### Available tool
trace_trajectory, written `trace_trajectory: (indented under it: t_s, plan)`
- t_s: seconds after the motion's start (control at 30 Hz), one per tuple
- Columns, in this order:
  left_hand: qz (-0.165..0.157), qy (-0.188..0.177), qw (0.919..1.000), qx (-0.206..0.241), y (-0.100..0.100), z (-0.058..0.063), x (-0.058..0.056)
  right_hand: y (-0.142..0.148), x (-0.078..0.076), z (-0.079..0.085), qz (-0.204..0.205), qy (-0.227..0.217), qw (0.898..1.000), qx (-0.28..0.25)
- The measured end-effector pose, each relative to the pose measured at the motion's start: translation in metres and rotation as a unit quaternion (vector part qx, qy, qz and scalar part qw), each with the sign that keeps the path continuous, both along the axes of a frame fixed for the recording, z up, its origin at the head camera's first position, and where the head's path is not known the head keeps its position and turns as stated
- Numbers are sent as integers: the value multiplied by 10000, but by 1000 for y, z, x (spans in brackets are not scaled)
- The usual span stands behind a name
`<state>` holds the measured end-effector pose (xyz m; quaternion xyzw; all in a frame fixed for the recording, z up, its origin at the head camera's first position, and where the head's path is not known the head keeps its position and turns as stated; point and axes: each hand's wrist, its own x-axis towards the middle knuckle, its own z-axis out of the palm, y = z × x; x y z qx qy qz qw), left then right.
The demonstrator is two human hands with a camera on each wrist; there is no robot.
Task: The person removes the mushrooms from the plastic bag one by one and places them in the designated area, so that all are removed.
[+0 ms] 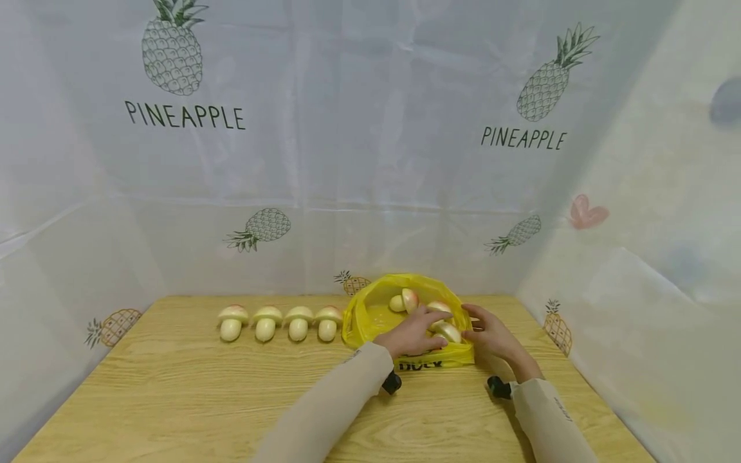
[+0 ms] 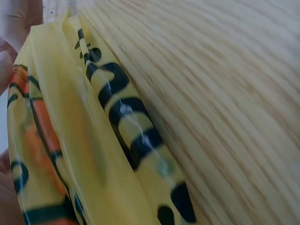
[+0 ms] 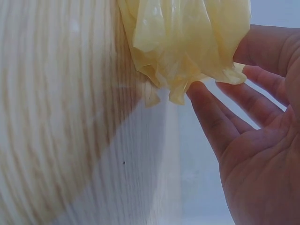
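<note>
lying inside yellow bag (image 1: pixel 457 355), mushrooms (image 1: pixel 448 331) partly hidden by left hand (image 1: pixel 413 333)

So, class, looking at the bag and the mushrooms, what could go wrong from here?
The yellow bag could sag or slide, since the right hand seems to touch it only at its right side. The left hand, reaching inside, might snag the plastic or knock the loose mushrooms about. The nearest mushroom outside sits right beside the bag's left edge, so a sideways tug could bump it out of its row.
</note>
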<state>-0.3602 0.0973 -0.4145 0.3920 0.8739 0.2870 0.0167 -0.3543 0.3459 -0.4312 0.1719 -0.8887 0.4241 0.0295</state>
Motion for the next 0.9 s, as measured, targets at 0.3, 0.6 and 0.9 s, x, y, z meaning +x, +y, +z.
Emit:
trace_trajectory:
  t_s: [0.3, 0.6, 0.9]
  plan:
    - [202, -112, 9997, -10, 14, -2, 1, -1, 2, 2, 87, -54, 9999, -43]
    - [211, -38, 9994, -269, 22, -3, 3, -1, 3, 3, 202, -19, 9997, -98]
    - [371, -201, 9991, 11, 20, -6, 3, 0, 0, 2, 99, -21, 9999, 15]
